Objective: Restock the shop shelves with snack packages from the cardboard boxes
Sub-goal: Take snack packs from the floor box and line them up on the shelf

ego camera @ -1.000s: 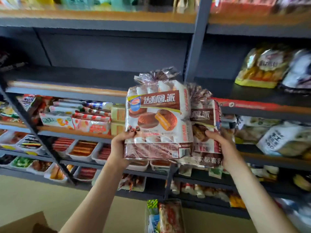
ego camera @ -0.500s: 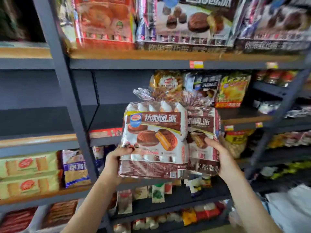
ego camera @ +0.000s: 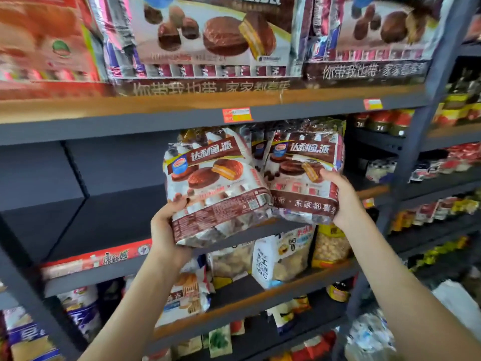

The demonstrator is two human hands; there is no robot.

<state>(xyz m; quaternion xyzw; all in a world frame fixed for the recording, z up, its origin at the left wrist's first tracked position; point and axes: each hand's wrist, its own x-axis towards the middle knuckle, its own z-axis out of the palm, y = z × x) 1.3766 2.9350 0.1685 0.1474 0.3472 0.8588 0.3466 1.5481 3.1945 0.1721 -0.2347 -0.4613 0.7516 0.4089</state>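
Brown and white glossy film wraps both snack packs you are holding. Each carries a brown banner with white characters, 达利园.派, a round blue and red brand badge beside it, and pictures of chocolate-coated pies, one cut to show a pale filling. The left pack [ego camera: 213, 183] shows a barcode and fine print on its lower band, too small to read. The right pack [ego camera: 304, 175] has 家家都喜 in white along its brown bottom strip.

Your left hand [ego camera: 166, 225] grips the left pack's lower left corner, fingers curled round its edge, arm reaching up from below. Your right hand [ego camera: 343, 201] clasps the right pack's lower right side, thumb lying across the front. The packs tilt apart at the top and touch along their inner edges, raised in front of the dark middle shelf [ego camera: 109, 217]; I cannot tell whether they rest on it.

On the shelf above, larger pie packs [ego camera: 208, 40] read 你带我也带·家家都喜. A red and yellow price tag [ego camera: 236, 115] sits on that shelf's edge, its print blurred. A red label strip [ego camera: 96, 256] runs along the middle shelf's front.
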